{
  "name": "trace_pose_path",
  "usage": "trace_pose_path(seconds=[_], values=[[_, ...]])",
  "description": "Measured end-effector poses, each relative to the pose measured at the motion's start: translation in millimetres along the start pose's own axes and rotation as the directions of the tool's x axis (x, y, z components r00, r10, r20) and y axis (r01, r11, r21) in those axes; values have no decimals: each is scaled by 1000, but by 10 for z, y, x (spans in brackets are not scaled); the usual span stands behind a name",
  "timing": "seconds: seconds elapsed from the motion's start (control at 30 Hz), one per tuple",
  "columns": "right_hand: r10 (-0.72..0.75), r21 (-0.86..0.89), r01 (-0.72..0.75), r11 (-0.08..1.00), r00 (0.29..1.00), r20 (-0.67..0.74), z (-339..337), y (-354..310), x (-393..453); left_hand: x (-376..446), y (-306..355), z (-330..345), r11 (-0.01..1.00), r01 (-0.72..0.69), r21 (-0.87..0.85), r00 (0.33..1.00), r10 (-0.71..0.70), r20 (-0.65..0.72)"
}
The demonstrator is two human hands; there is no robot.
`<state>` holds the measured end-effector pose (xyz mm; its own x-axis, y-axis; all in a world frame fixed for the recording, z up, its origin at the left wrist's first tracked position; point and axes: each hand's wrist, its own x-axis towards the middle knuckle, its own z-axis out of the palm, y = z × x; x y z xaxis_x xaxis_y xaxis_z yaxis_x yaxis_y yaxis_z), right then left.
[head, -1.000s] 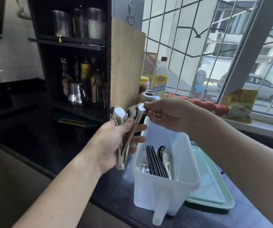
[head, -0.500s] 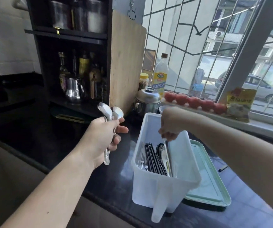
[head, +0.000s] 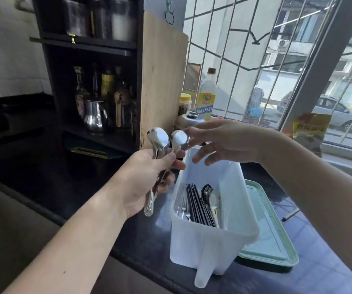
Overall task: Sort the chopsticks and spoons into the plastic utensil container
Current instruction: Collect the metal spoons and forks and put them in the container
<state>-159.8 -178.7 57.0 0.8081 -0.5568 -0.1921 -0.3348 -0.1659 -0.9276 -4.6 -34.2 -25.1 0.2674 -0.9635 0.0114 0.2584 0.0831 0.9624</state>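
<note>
My left hand (head: 147,177) grips the handles of two steel spoons (head: 159,139), bowls up, just left of the white plastic utensil container (head: 217,240). My right hand (head: 219,141) hovers above the container's far end with fingers spread, fingertips right beside the nearer spoon bowl (head: 179,139), holding nothing. Inside the container lie black chopsticks (head: 196,204), several spoons (head: 210,198) to their right and forks (head: 183,209) to their left.
A pale green lid (head: 272,240) lies right of the container on the dark counter (head: 145,240). A wooden cutting board (head: 162,77) stands behind, next to a black shelf with bottles and a steel kettle (head: 94,115). A sauce bottle (head: 206,96) and steel pot sit by the window.
My right hand lowered a spoon into the container, let it go, then rose and reached left toward the spoons in my left hand. The left hand went from three spoons to two.
</note>
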Motion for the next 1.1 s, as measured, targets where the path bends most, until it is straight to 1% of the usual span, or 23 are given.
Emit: trace_pose_path(seconds=[0.07,0.13,0.2,0.27,0.3,0.33,0.37,0.4,0.43,0.47,0.5,0.53,0.6,0.67,0.7,0.77,0.83,0.87,0.93,0.97,1.0,1.07,1.1], values=[[-72,46,73,996,997,-34,65,1,-22,-4,38,29,1000,4,-25,997,-2,76],[-80,140,94,986,991,-109,92,-23,-26,-18,63,25,1000,24,-4,994,-23,109],[-93,282,155,947,971,-221,55,-89,-48,-35,65,0,996,47,76,997,-51,51],[-106,309,260,915,892,-439,-52,-180,-91,-31,21,-61,986,40,163,994,-23,-106],[-116,246,275,930,851,-512,-111,-214,-117,-21,-11,-107,978,29,209,982,12,-191],[-130,140,241,960,833,-537,-153,-227,-132,-8,-38,-157,968,24,250,966,42,-253],[-130,-5,149,989,843,-522,-176,-214,-129,1,-55,-198,960,30,279,957,54,-287],[-113,-189,23,982,870,-481,-177,-177,-113,7,-57,-222,955,44,292,953,47,-298],[-84,-391,-103,915,897,-433,-161,-124,-77,10,-49,-231,955,64,289,955,25,-294],[-50,-565,-197,801,919,-391,-125,-64,-10,10,-35,-228,958,90,274,959,-9,-283],[-22,-700,-254,667,933,-359,-85,13,67,8,-21,-217,961,116,251,963,-47,-266],[13,-777,-295,557,938,-347,-45,101,139,7,-14,-202,963,140,228,965,-82,-248],[114,-830,-341,441,939,-325,-6,307,262,3,-24,-187,967,165,196,969,-123,-212],[249,-876,-363,317,923,-292,47,481,308,-2,-44,-197,969,167,184,972,-131,-196],[283,-895,-356,269,917,-280,56,566,344,-10,-50,-208,968,165,191,973,-128,-192],[299,-870,-395,295,903,-309,95,634,366,-31,-57,-228,965,152,215,977,-114,-181],[293,-886,-384,260,906,-306,143,631,354,-52,-57,-238,962,123,243,982,-82,-171],[260,-911,-349,222,921,-290,134,646,342,-60,-56,-234,961,103,257,984,-61,-165],[161,-919,-345,192,935,-317,113,538,294,-66,-40,-204,960,67,271,989,-27,-149],[90,-929,-307,205,951,-294,94,428,247,-67,-28,-184,960,50,274,990,-13,-139],[8,-926,-253,281,965,-261,73,298,196,-64,-17,-158,961,33,275,992,2,-127],[-103,-823,-88,561,979,-174,48,104,105,-57,7,-99,965,-6,262,995,33,-99],[-125,-680,24,733,987,-99,68,15,40,-54,19,-67,969,-24,245,996,46,-82]])
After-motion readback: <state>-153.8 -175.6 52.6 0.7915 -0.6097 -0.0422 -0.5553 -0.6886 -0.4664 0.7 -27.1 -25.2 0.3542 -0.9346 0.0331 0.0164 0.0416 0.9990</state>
